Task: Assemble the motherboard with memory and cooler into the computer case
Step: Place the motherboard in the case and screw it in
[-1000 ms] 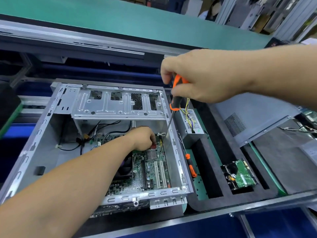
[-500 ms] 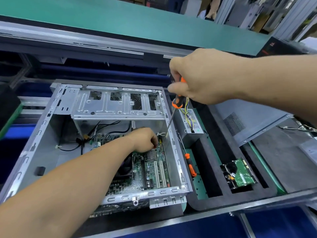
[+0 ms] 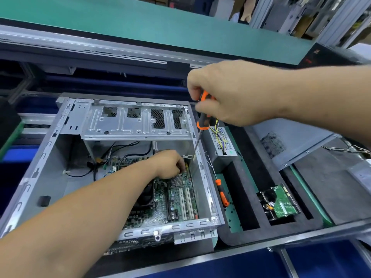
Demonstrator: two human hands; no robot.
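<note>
An open grey computer case (image 3: 50, 149) lies on its side. The green motherboard (image 3: 180, 199) sits on its floor, with a dark cooler fan (image 3: 145, 197) partly hidden under my left forearm. My left hand (image 3: 168, 164) reaches into the case, and its curled fingertips pinch something small at the board's far right corner; what it is I cannot tell. My right hand (image 3: 224, 93) grips the orange-and-black handle of a long screwdriver (image 3: 203, 121) above the case's right wall. The shaft slants down to the spot beside my left fingertips.
A second orange screwdriver (image 3: 221, 192) lies in a foam slot right of the case. A power supply (image 3: 220, 141) with coloured wires stands behind it. A hard drive (image 3: 280, 203) sits in another slot. The case's side panel (image 3: 291, 141) leans at right. Black cables run inside the case.
My right hand with the screwdriver has shifted slightly right and down, and the shaft now points at the board corner. My left hand has stayed at that corner.
</note>
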